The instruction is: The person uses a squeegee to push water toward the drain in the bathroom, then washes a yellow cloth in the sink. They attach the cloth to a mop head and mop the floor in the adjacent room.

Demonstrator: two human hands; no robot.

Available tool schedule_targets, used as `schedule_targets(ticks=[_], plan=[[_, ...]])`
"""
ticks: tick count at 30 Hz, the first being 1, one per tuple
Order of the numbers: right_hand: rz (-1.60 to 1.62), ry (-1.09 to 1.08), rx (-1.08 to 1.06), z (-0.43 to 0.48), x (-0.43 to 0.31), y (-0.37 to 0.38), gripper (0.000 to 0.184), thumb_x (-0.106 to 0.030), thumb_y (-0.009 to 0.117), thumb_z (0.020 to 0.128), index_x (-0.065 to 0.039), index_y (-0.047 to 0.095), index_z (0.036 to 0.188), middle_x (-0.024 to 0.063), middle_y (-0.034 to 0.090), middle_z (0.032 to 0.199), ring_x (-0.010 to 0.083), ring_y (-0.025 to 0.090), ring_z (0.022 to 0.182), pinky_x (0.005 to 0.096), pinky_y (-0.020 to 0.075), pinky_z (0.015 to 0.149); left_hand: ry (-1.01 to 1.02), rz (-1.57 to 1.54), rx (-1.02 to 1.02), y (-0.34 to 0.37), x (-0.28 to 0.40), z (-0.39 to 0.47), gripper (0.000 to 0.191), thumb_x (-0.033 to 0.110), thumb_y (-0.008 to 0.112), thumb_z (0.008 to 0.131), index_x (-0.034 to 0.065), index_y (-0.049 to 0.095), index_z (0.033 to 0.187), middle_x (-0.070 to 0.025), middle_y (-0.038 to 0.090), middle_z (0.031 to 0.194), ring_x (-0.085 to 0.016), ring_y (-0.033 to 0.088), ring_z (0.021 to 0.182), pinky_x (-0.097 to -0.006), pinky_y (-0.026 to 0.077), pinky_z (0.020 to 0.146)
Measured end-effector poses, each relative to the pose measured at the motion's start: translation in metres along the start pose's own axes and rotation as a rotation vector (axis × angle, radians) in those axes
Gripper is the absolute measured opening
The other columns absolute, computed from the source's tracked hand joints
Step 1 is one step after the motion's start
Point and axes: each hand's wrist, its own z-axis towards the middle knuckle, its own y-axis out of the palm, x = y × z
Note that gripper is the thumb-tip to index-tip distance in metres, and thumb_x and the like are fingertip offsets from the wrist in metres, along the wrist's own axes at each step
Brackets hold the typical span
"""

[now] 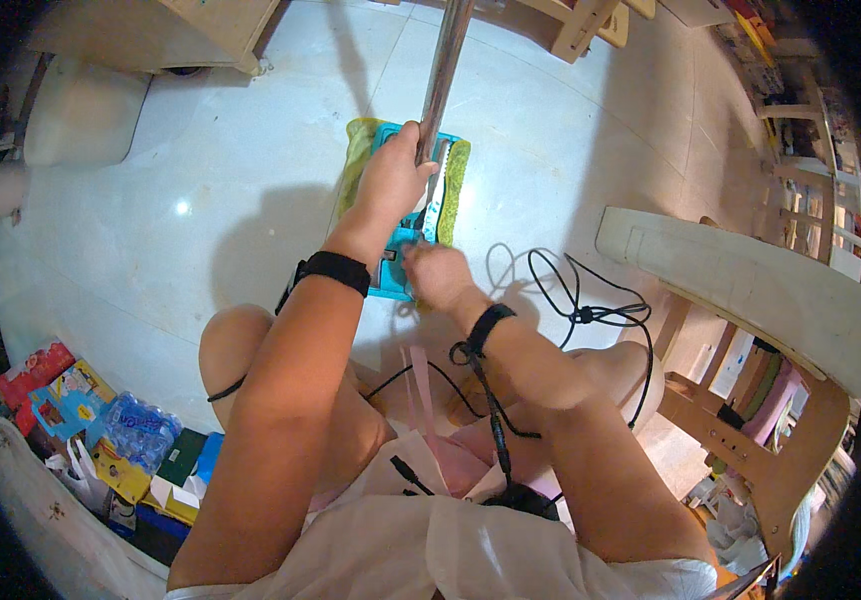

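Observation:
A flat mop lies on the floor before me, its teal head plate (397, 268) over a yellow-green cloth pad (459, 184). The pad sticks out along both long sides. My left hand (394, 172) is wrapped around the bottom of the metal mop pole (447, 67), which leans away from me. At the near end of the plate, my right hand (439, 276) has its fingers curled against the right edge; the fingertips are partly hidden. A white strip with blue marks (435, 214) runs along the plate's right side.
A looped black cable (585, 315) hangs by my right knee. Cartons and a pack of water bottles (140, 431) stand at lower left. A pale-topped wooden desk (730, 277) is at right, a wooden cabinet (152, 34) at upper left. Pale floor tiles (250, 142) surround the mop.

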Motion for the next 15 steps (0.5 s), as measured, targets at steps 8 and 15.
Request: schedule_targets(ticks=[8,15], plan=[[0.44,0.709,-0.251,-0.029,0.014,0.027,0.029,-0.017,0.041,0.086,-0.005,0.058,0.107,0.0116,0.064,0.089,0.027,0.063,0.082,0.0375,0.0503,0.066,-0.022,0.02,0.001,0.003,-0.001,0.001,0.033,0.01,0.066,0.076,0.0013,0.048,0.103,-0.0181,0.061,0.08,-0.033,0.061,0.077,-0.0383,0.048,0.066],[0.009,0.22,-0.435,-0.031,0.015,0.019,0.023,-0.017,0.046,0.082,-0.007,0.061,0.096,0.0127,0.065,0.089,0.0283,0.063,0.083,0.0397,0.0505,0.069,-0.074,-0.02,-0.033,0.0,0.003,0.0,0.031,0.008,0.065,0.075,0.0005,0.047,0.1,-0.0227,0.06,0.09,-0.039,0.057,0.09,-0.0435,0.046,0.074]])
